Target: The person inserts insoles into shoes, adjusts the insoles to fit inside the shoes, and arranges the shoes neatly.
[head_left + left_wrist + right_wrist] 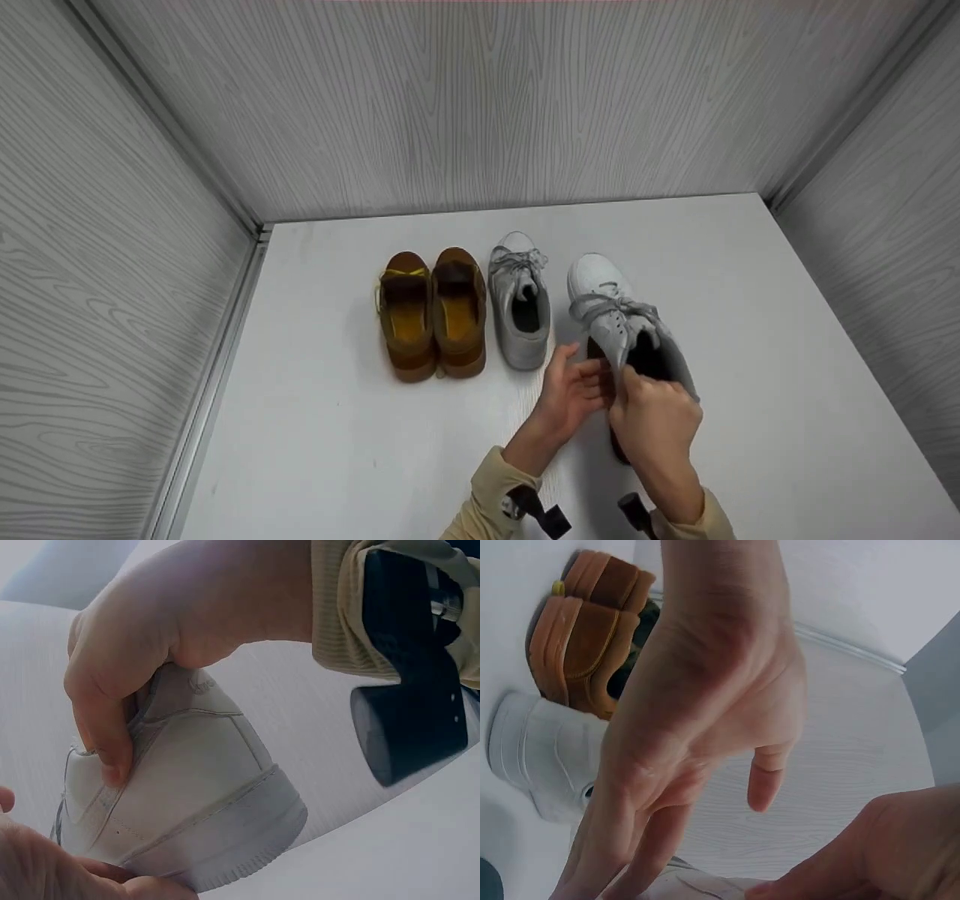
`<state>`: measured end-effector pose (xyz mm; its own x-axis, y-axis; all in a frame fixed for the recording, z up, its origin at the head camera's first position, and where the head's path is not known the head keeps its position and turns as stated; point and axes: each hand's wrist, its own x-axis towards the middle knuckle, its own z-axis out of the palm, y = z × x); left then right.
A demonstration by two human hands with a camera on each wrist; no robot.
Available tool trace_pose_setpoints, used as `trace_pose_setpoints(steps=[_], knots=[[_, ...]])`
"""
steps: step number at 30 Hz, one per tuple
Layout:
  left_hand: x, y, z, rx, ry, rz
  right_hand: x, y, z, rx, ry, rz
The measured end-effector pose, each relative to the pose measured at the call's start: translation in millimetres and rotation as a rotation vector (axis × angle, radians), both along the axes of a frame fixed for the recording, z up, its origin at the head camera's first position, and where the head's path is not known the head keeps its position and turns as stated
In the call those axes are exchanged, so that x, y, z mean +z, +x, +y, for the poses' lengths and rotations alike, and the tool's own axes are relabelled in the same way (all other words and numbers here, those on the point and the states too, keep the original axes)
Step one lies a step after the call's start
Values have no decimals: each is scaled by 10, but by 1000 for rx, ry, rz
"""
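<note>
A white lace-up sneaker (598,279) is tilted, with its dark sole partly visible along the left side. My right hand (657,421) grips the shoe's collar near the heel; in the left wrist view its fingers (112,739) reach into the opening and over the side. On the shoe's left side is my left hand (570,391), palm turned toward it and fingertips against the side. The right wrist view shows that left hand (705,690) with long, extended fingers and the thumb held apart. The matching sneaker (520,341) stands upright left of my hands.
Two brown moccasins (409,352) with yellow insoles stand side by side, left of the standing sneaker. All rest on a white tabletop (300,420). Grey wood-grain panels (480,105) enclose the back and both sides.
</note>
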<state>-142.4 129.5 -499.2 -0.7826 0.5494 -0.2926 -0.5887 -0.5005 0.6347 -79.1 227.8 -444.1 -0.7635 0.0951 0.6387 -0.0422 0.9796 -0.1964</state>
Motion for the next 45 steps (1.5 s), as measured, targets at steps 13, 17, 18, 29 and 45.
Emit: trace_pose_setpoints(steps=[13, 17, 18, 29, 45], knots=[[-98, 486, -288, -66, -185, -9, -60, 528, -190, 44, -124, -284], [-147, 562, -362, -98, -213, 20, -147, 597, -241, 75, -120, -275], [-158, 578, -378, -105, -220, 22, -176, 614, -249, 84, -122, -280], [-240, 717, -453, -80, -286, -51, -399, 751, -328, 142, -133, -237], [-360, 717, -461, -66, -406, -39, -561, 705, -369, 144, -230, -338]])
